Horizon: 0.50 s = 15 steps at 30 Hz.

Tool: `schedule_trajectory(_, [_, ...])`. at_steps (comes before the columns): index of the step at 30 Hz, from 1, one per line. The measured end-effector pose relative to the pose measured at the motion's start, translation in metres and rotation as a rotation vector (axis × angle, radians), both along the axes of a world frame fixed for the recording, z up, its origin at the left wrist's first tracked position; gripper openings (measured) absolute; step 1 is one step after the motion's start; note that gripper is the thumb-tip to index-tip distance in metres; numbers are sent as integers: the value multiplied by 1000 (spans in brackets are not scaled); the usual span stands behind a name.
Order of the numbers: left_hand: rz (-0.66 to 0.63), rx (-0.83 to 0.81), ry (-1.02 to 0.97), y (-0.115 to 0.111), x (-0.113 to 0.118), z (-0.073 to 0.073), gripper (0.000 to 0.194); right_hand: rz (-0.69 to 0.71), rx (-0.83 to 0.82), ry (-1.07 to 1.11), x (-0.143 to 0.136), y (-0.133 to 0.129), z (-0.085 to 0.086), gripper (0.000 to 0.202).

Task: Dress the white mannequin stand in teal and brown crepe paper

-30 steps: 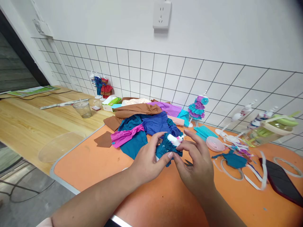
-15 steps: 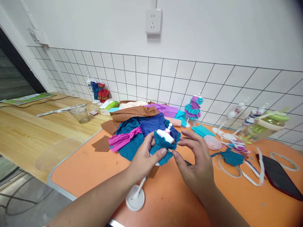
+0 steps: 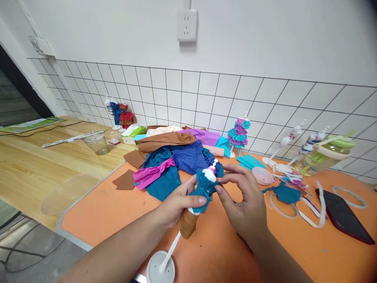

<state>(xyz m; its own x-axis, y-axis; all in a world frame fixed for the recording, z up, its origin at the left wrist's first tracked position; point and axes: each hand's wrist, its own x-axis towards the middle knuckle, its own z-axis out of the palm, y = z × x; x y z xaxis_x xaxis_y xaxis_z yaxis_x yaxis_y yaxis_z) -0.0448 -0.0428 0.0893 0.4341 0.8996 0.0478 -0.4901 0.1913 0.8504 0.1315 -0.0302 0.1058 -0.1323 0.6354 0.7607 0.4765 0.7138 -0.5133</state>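
A small white dress-form mannequin on a stand is tilted in front of me, its round base toward me. Teal crepe paper wraps its upper body, and brown paper covers the part below. My left hand is closed around the mannequin's middle, thumb pressed on the teal paper. With thumb and fingertips, my right hand pinches the right edge of that teal paper. Behind the hands lie a blue crepe sheet, a teal sheet and a magenta strip.
A dressed purple-and-turquoise mannequin stands at the back. To the right are a pink bowl, teal scraps, tape rings, a phone and a green-lidded bottle. A glass cup sits on the wooden table.
The mannequin has turned and tipped, so its brown lower part now shows and its base sits closer to me. My right fingertips have moved in onto the teal paper.
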Motion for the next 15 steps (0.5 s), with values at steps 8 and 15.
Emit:
schedule_trajectory(8, [-142,-235,-454,4,-5,-6,57,34,-78,32,3,-2,3,21])
schedule_trajectory(15, [-85,-301,-514,7,-6,-10,52,-32,-171,-81,-5,-6,0,7])
